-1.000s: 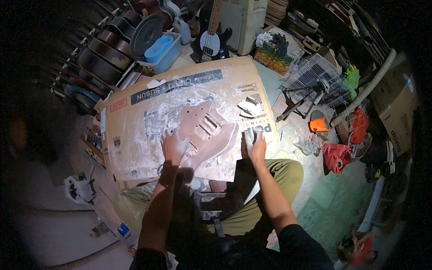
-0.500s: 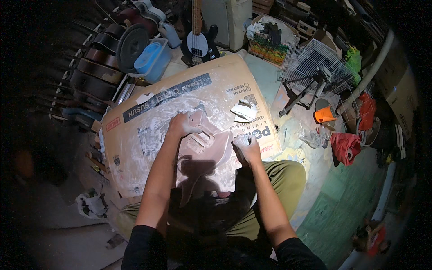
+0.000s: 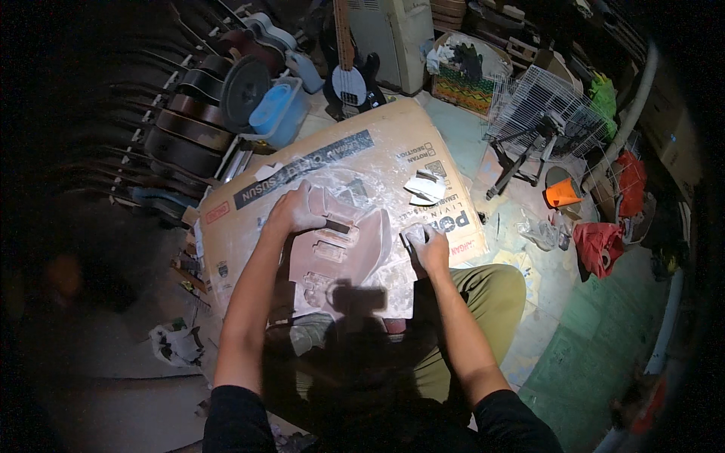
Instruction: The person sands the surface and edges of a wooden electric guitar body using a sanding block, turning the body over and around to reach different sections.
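Note:
A pinkish, dusty guitar body point(image 3: 347, 241) with routed cavities lies on a large cardboard sheet point(image 3: 249, 219) above my lap. My left hand point(image 3: 294, 211) grips its upper left edge, thumb toward the cavities. My right hand point(image 3: 428, 243) is just right of the body's curved edge, closed round a small dark block, much of which the fingers hide. A torn white piece point(image 3: 427, 191) lies on the cardboard beyond my right hand. A shadow falls over the near part of the body.
Several guitars point(image 3: 185, 121) stand racked at upper left, near blue tubs point(image 3: 268, 113) and a black bass point(image 3: 349, 87). At right are a wire cage point(image 3: 547, 102), a black folding stand point(image 3: 521, 162), an orange object point(image 3: 560, 192), a red bag point(image 3: 596, 249) and a pipe point(image 3: 630, 121).
My left hand moved up along the guitar body, which has shifted and turned under it. My right hand stays beside the right edge with the block. The whole view has shifted slightly.

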`<state>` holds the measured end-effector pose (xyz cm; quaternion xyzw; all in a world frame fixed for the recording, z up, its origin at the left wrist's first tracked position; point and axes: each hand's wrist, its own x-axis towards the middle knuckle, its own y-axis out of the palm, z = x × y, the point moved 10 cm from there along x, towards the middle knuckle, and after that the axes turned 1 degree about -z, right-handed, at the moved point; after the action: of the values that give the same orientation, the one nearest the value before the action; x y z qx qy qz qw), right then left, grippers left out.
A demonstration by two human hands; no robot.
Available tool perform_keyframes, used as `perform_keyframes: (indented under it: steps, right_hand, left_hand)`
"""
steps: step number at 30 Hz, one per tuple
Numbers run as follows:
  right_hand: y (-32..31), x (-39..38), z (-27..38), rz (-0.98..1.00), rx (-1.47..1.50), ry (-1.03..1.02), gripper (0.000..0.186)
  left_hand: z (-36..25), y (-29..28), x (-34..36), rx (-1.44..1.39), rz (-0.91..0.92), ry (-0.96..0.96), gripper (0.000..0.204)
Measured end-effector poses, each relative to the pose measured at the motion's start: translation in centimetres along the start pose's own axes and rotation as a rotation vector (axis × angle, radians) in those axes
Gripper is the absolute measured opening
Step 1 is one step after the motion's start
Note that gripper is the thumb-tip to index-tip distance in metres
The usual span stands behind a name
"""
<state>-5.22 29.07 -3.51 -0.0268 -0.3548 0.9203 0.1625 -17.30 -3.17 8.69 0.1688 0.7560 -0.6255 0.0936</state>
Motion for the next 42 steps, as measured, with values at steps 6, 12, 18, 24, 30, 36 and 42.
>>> perform_keyframes:
  steps: [6, 12, 18, 24, 30, 36, 42]
  right_hand:
    - [-1.3, 0.9, 0.2, -0.12, -0.132, 0.045, 0.038]
    - [0.4, -0.7, 4.5, 0.141, 0.217, -0.035, 0.034]
    - [0.0, -1.2, 6.5, 0.295, 0.257, -0.034, 0.028]
    - [-2.8, -2.3, 12.8, 0.395, 0.786, -0.254, 0.012]
    - [-7.4, -4.4, 17.2, 0.397, 0.775, -0.15, 0.025]
    - [-11.8, -5.6, 24.3, 0.092, 0.857, -0.241, 0.016]
    - [-13.8, -5.8, 28.5, 0.008, 0.486, -0.339, 0.024]
  left_hand:
    - [-2.5, -11.6, -9.2, 0.028, -0.264, 0.031, 0.087]
    - [-4.6, -21.3, -21.0, 0.053, -0.429, -0.06, 0.077]
    - [-4.5, -21.0, -24.8, -0.208, -0.659, 0.026, 0.072]
    - [-3.6, -15.3, -25.7, -0.423, -0.661, -0.061, 0.073]
    - [-4.6, -13.5, -26.5, -0.438, -0.509, -0.078, 0.076]
    - [-5.7, -12.4, -27.7, -0.428, -0.482, -0.102, 0.074]
    - [-6.6, -10.6, -29.6, -0.44, -0.497, -0.142, 0.071]
